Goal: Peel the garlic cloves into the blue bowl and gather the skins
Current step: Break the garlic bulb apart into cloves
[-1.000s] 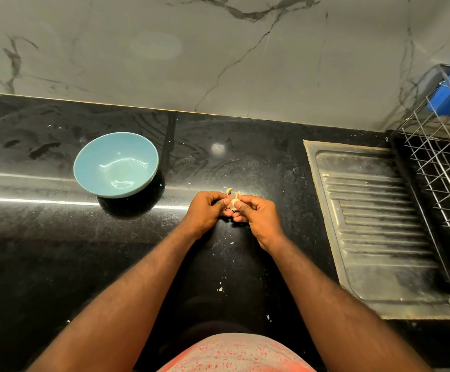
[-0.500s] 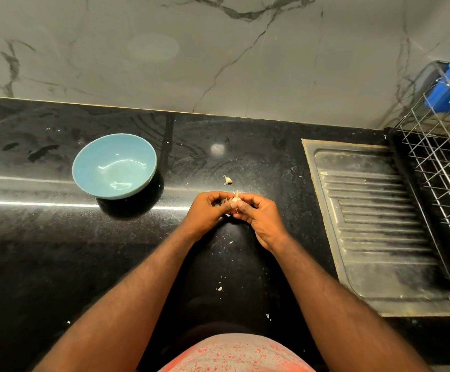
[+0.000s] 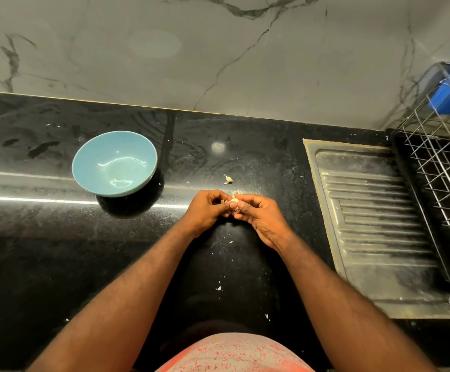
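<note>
Nearest in, on the black bench (image 3: 57, 251): pale flecks of skin (image 3: 231, 241), scattered between the forearms. Up from there to the left hand (image 3: 207, 210) and right hand (image 3: 261, 218), meeting knuckle to knuckle just above the surface. Curled tight, the pair, fingertips pinching one clove (image 3: 234, 200). A double grip, nothing slack about it. Poking out between the thumbs, long axis running away from the body as far as can be told, a wisp of papery skin at the far tip. Hard to judge the peeling so far, with fingers in the way.

Just beyond the hands, lying apart on the bench, a small scrap (image 3: 228, 179), skin by the look of it.

Now the key relation: bowl (image 3: 89, 157) off to the left and a little farther back, well apart from the clove, seemingly empty. Nearer the left hand than the right, so probably a leftward carry with that one after peeling, scrap and flecks left for gathering.

Far right, drainboard (image 3: 374, 224) and rack (image 3: 444, 183), out of play.
</note>
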